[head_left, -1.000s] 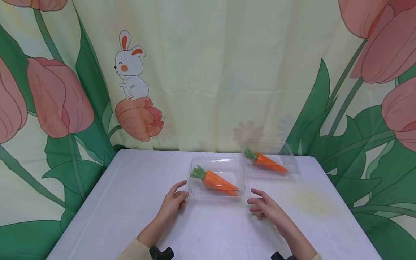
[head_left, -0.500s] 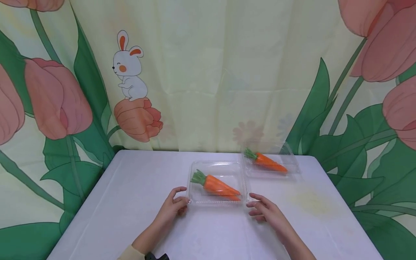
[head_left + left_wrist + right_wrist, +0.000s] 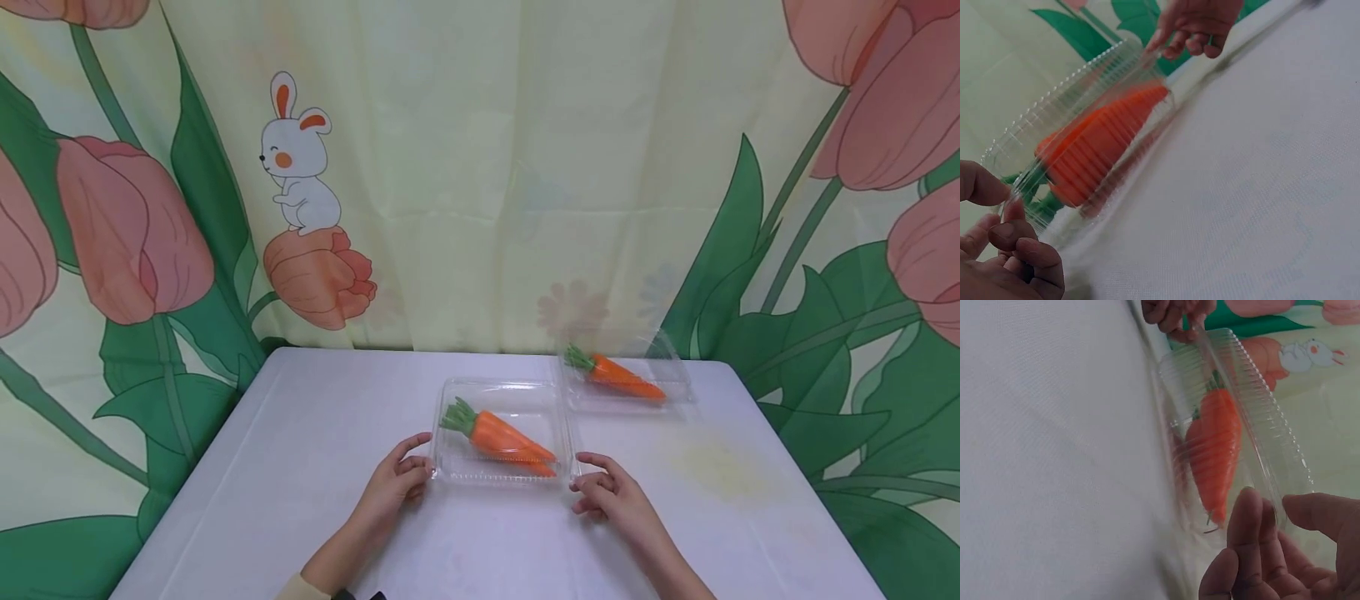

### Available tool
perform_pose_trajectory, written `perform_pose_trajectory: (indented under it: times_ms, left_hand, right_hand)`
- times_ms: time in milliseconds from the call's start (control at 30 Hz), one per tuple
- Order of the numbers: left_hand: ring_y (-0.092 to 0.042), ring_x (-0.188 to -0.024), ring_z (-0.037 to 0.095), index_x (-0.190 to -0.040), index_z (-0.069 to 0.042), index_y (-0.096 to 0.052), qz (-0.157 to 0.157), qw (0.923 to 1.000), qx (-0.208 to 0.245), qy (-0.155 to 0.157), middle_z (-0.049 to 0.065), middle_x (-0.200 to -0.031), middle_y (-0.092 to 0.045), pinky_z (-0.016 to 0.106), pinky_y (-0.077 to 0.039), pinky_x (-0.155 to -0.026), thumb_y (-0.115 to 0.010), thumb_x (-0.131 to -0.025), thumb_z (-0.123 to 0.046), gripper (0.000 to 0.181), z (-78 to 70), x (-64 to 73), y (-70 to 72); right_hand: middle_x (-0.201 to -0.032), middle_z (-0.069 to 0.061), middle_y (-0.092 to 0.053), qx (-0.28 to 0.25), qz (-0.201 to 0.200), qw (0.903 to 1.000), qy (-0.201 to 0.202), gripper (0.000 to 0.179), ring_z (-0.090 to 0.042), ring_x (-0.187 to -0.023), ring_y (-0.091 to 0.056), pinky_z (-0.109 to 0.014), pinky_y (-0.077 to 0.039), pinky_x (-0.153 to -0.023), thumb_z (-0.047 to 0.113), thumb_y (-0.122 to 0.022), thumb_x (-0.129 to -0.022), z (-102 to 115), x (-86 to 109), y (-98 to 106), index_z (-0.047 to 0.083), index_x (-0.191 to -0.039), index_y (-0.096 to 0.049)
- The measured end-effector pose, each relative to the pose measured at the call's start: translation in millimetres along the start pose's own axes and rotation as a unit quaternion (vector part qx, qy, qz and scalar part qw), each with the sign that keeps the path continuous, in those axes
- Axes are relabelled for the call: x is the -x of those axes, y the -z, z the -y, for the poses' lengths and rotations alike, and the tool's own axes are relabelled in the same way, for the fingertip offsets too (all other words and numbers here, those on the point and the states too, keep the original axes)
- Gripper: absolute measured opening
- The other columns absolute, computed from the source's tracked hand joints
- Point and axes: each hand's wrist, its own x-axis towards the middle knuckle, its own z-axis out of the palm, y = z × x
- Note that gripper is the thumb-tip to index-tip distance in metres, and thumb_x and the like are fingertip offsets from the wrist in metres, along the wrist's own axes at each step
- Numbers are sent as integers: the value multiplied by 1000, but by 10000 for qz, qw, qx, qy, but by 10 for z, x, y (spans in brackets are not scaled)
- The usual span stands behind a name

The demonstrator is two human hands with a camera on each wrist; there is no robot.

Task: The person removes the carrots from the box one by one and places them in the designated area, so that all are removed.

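A clear plastic clamshell box [image 3: 495,478] with its lid down sits near the middle of the table. Inside lies an orange carrot [image 3: 512,437] with a green top, its shape doubled through the ridged wall [image 3: 1175,369] in the right wrist view. My left hand [image 3: 393,487] pinches the box's left rim between thumb and finger, the other fingers curled below, as the left wrist view shows. At the opposite side my right hand [image 3: 617,498] pinches the right rim between thumb and fingertips.
Behind and to the right stands another clear box [image 3: 678,387] holding a carrot [image 3: 626,379]. The white-covered table [image 3: 300,433] ends at a curtain [image 3: 457,167] printed with tulips and a rabbit. A faint yellowish stain [image 3: 727,471] marks the cloth on the right.
The nearer box with its carrot has slid a little toward me, both hands moving with it. My right hand has come up to its rim. The far box stays put.
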Motion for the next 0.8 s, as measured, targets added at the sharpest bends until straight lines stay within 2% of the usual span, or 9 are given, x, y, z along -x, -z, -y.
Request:
perform_pose_trajectory:
  times_ms: [133,267,533,667,800]
  left_hand:
    - [-35,-64,15,-153,-12,-40,332,9993,192,-38,-1,-88,-57,28,-34,-58,-60,-92,2,67,37,17,22]
    - [-33,-64,13,-155,-15,-33,663,9969,421,-38,-4,-84,-52,27,-33,-59,-58,-91,3,72,65,20,31]
    - [-35,-65,12,-156,-13,-30,1012,9911,861,69,-4,-85,-49,27,-33,-60,-58,-89,5,75,81,32,33]
    - [-42,-69,12,-158,-16,-21,1270,9867,1003,171,-4,-92,-52,26,-38,-63,-63,-90,5,82,68,53,12]
    - [-48,-73,12,-159,-19,-18,1262,9869,978,222,-1,-101,-56,24,-41,-64,-70,-89,4,91,68,59,-8]
  right_hand:
    - [-101,-13,-69,19,225,9995,204,56,-23,-76,-70,-31,-56,-71,12,-63,-101,-17,25,0,3,-152,-43]
    - [-98,-11,-63,-93,301,9990,308,57,-22,-73,-68,-31,-55,-70,7,-59,-101,-26,34,-5,4,-155,-39]
    - [-88,-6,-62,-400,-132,9991,-78,52,-22,-75,-68,-30,-51,-69,5,-60,-98,-29,-4,-32,8,-149,-47]
    - [-85,-7,-63,-552,-235,9982,-60,47,-22,-74,-68,-30,-55,-71,4,-62,-98,-29,-9,-44,3,-144,-51]
    - [-84,-6,-64,-751,-232,9969,-47,45,-21,-75,-70,-29,-57,-73,4,-63,-99,-23,-5,-56,-1,-142,-51]
